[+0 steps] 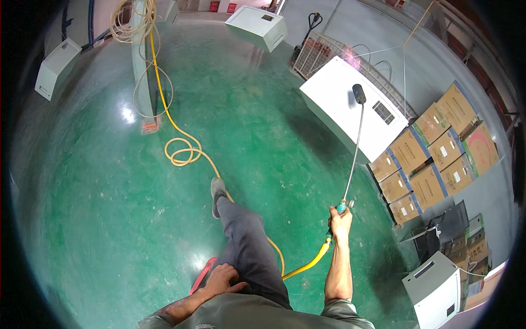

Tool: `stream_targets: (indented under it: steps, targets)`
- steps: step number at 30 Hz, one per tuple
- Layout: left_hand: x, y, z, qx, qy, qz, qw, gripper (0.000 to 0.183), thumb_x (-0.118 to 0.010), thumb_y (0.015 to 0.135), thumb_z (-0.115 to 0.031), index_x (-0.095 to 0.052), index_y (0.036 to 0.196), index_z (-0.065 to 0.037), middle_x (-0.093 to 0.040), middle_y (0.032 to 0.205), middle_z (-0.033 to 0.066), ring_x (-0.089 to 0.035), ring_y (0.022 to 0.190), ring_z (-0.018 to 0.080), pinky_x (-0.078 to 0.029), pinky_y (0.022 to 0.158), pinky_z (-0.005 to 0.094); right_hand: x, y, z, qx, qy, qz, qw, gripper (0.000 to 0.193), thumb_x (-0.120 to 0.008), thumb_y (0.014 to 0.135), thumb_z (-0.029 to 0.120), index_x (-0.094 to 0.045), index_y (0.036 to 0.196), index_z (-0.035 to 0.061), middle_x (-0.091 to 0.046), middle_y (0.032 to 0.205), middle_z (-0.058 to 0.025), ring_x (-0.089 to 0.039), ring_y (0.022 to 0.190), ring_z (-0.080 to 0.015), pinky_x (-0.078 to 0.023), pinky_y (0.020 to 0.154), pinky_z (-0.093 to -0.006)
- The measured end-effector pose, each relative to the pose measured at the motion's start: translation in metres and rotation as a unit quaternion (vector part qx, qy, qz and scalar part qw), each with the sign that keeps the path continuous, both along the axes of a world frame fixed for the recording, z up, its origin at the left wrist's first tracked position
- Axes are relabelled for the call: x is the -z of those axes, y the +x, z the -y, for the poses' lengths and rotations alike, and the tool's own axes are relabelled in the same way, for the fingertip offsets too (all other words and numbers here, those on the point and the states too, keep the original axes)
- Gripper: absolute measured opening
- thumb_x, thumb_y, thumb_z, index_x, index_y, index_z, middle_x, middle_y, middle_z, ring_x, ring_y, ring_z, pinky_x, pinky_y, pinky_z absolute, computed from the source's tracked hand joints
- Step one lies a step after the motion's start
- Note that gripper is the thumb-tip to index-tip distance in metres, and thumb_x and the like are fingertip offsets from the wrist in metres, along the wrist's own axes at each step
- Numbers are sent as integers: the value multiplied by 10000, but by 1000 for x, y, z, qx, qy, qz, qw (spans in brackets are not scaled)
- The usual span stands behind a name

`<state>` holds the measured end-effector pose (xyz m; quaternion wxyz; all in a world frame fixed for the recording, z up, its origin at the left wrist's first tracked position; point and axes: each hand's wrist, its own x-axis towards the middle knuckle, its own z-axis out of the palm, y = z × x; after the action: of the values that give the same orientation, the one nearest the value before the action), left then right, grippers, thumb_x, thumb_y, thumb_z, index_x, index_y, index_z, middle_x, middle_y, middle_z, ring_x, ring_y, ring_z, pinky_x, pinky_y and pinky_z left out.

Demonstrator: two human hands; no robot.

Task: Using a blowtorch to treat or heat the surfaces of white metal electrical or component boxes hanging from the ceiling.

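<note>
My right hand (341,222) grips wand (355,148) by handle (342,208); my left hand (222,278) lies slack on thigh (244,241). Wand likely light, stiff, tip-heavy; hold at handle, minding flexible hose (309,266).

We note stacked cardboard cartons (444,149), a black chair (455,222) near them, a wire-mesh cage (320,53) and, at left, a grey column (144,96).

Up ahead, kinda left: a pillar (141,82), with a hose (170,119) running down beside it and looping on the floor (109,203). Ahead right: one cabinet (333,93), wand head (359,94) in front, stacked boxes (428,185) just beside. Lower right: chair (453,220) between boxes and another cabinet (433,290).
</note>
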<state>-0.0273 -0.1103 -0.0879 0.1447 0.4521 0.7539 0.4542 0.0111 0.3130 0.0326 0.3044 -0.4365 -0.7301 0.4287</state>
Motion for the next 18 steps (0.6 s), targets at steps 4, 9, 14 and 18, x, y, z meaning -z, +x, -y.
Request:
stream_targets:
  steps: [4,9,14,18]
  targets:
    - [-6,0,-1,-6,3,-4,1000,401,-744,827,-451,-621,752,-76,-587,817,70,-557,852,281,-435,771,400,0,16,19,-9,8,52,999,255,-727,857,175,-556,907,-8,-572,595,-55,-553,486,-153,-440,472,-332]
    - [-3,3,-3,-6,11,9,1000,386,-753,825,-432,-624,746,-76,-592,802,71,-560,831,285,-440,747,401,23,62,53,-21,-7,130,991,302,-754,832,227,-599,899,-24,-598,624,-68,-582,551,-165,-480,548,-356]
    - [-19,-5,-14,-30,0,48,998,317,-793,802,-323,-611,736,-72,-590,786,71,-573,802,282,-456,711,411,36,104,89,-8,-28,153,988,290,-771,828,190,-597,931,-18,-569,590,-35,-536,504,-125,-432,484,-317]
    - [-23,-16,-34,-76,33,38,996,271,-816,776,-252,-609,781,-77,-607,839,71,-583,835,283,-467,728,416,31,121,94,9,-3,166,986,246,-758,843,141,-559,901,8,-548,585,-11,-497,476,-98,-391,439,-295]
